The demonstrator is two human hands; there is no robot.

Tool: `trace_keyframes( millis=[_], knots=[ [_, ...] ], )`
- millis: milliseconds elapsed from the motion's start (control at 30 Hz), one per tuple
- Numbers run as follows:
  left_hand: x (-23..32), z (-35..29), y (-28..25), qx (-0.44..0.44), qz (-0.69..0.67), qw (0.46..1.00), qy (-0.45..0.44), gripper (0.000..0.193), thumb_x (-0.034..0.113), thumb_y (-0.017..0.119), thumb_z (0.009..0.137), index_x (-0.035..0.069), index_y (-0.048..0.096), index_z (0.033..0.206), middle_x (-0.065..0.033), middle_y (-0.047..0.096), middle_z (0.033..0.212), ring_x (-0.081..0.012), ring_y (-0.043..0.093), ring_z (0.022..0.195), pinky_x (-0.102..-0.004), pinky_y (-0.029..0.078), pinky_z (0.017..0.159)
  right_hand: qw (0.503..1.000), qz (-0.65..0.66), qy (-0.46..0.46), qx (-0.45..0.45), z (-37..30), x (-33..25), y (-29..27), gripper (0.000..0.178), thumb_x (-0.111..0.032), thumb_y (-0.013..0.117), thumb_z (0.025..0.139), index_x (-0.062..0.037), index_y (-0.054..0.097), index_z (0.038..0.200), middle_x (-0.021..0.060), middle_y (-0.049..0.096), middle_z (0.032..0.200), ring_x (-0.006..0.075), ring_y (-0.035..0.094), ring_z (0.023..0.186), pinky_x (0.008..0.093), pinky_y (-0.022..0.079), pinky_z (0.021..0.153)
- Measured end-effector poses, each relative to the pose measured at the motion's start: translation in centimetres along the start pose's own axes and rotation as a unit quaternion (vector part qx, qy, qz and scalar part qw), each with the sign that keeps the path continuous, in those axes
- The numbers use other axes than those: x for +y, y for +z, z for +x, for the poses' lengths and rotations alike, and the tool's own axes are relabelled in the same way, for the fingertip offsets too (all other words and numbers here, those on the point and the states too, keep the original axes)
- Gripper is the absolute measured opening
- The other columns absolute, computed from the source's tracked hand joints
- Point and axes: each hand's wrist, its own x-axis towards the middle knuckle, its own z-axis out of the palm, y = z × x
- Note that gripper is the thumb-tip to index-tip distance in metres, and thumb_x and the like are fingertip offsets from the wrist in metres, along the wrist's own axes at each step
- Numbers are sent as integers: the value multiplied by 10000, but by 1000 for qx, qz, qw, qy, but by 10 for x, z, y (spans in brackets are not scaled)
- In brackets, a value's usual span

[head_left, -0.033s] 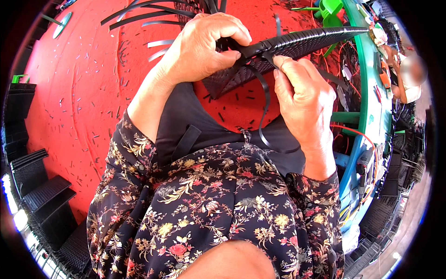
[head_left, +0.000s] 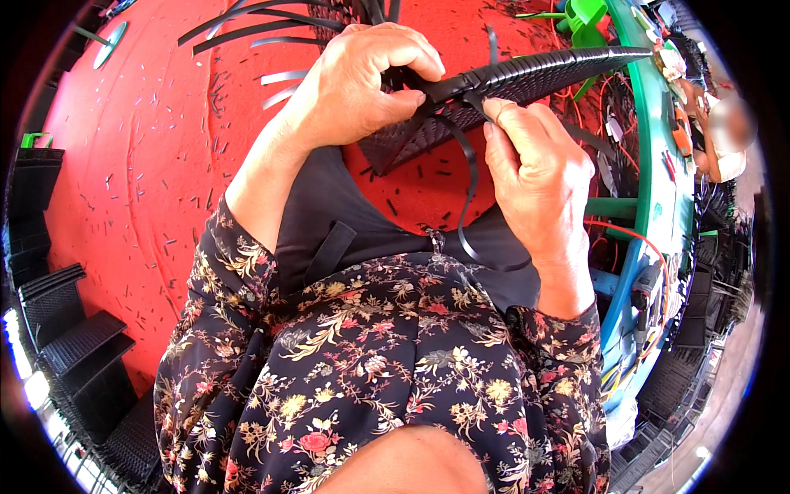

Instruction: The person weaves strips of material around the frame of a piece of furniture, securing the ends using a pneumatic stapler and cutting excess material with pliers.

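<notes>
A black woven piece point(head_left: 527, 89), likely of flat plastic strips, stands tilted between my hands, its wrapped rim point(head_left: 551, 62) running to the upper right. My left hand point(head_left: 350, 86) is closed on the rim near its left end, thumb and fingers pinching the edge. Just right of it, my right hand point(head_left: 539, 169) pinches a black strip point(head_left: 479, 102) close under the rim. Another thin black strip point(head_left: 471, 165) hangs from the weave in a curve down to my lap. Loose strip ends point(head_left: 259, 26) fan out at the upper left, beyond my left hand.
Black scraps litter the red floor point(head_left: 115, 222). Stacked black woven pieces point(head_left: 82, 337) line the left side. Along the right runs a green-blue table point(head_left: 658, 165) with tools and an orange cord point(head_left: 629, 233). A person point(head_left: 724, 144) sits beyond it. Green plastic point(head_left: 586, 20) shows at the top right.
</notes>
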Motion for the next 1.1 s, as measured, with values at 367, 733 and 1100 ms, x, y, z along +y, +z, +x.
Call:
trace_keyframes(
  millis=[367,733,1100],
  knots=[
    [2,0,-1,-6,-1,1000,4,258,-33,664,658,23,665,910,-82,661,967,-239,599,1025,-341,467,901,1000,-1,-10,-13,1,1,2,90,-123,625,815,-68,634,885,68,540,723,263,587,598,356,459,519],
    [-2,1,2,5,9,999,33,250,-36,666,664,20,669,907,-84,664,971,-247,601,1021,-346,463,902,999,0,-31,26,-3,4,13,68,-102,636,810,-65,603,857,68,535,703,257,576,578,344,449,490],
    [-1,-1,3,6,3,1000,30,251,-38,668,665,22,673,909,-92,661,986,-243,600,1023,-341,463,904,998,4,-34,56,-8,5,19,92,-68,665,769,-68,608,842,60,530,699,255,569,566,340,449,488]
  ],
)
